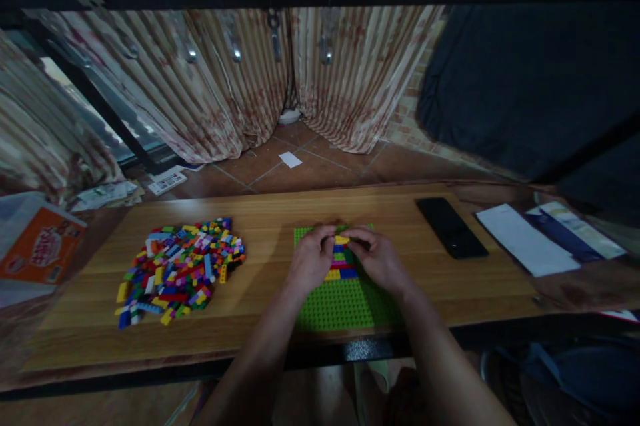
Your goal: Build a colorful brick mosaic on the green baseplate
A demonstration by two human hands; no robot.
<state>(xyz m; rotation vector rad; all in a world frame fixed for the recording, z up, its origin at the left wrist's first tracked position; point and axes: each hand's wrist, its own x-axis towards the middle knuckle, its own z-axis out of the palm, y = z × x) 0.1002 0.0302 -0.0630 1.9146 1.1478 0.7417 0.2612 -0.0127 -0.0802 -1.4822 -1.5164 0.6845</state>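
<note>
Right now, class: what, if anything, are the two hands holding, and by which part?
Both hands, left hand and right hand, pinch a yellow brick by its two ends, over the green baseplate. Whether it is already pressed on cannot be told.

Two bare forearms, left hand (311,259) and right hand (379,258). No sleeve reaches the wrists or the visible forearms. No ring, watch or glove is discernible on either; lighting is dim, fine detail unclear.

Relative to the green baseplate (345,303): two hands (310,259) are seen upon it; one heap of loose bricks (177,269) is counted left; one black phone (451,227) and two papers (525,239) are counted right.
</note>
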